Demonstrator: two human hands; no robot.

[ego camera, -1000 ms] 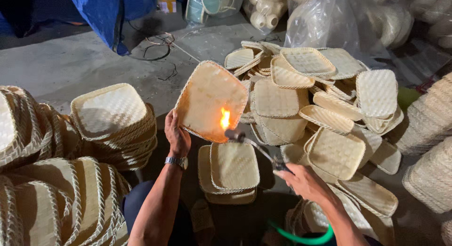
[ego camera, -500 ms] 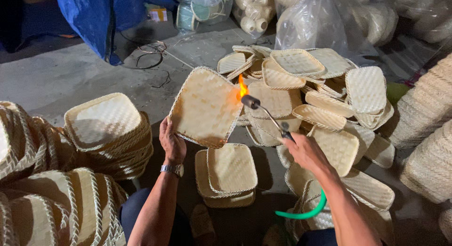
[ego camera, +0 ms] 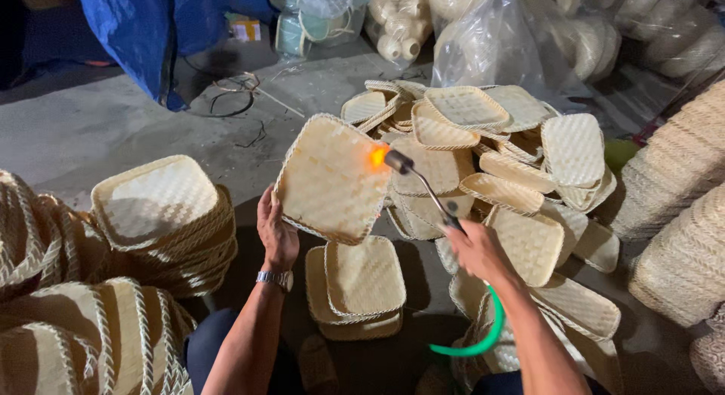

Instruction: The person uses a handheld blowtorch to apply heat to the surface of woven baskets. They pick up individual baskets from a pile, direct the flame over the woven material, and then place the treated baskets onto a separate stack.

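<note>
My left hand (ego camera: 276, 232), a watch on its wrist, holds a square woven bamboo tray (ego camera: 331, 177) by its lower left edge, tilted up with its inner side toward me. My right hand (ego camera: 474, 248) grips a gas torch (ego camera: 423, 185) with a thin metal neck. Its orange flame (ego camera: 377, 156) plays on the tray's upper right corner. A green hose (ego camera: 476, 338) curls down from the torch under my right forearm.
A short stack of trays (ego camera: 361, 285) lies on the floor below the held one. A loose heap of trays (ego camera: 498, 161) spreads to the right, tall stacks (ego camera: 162, 214) stand at left, and more woven stacks (ego camera: 680, 214) at far right. Plastic bags and a blue tarp are behind.
The flame has moved from the tray's lower right edge up to its upper right corner, and my right hand has risen with the torch. My left hand has turned the tray slightly.
</note>
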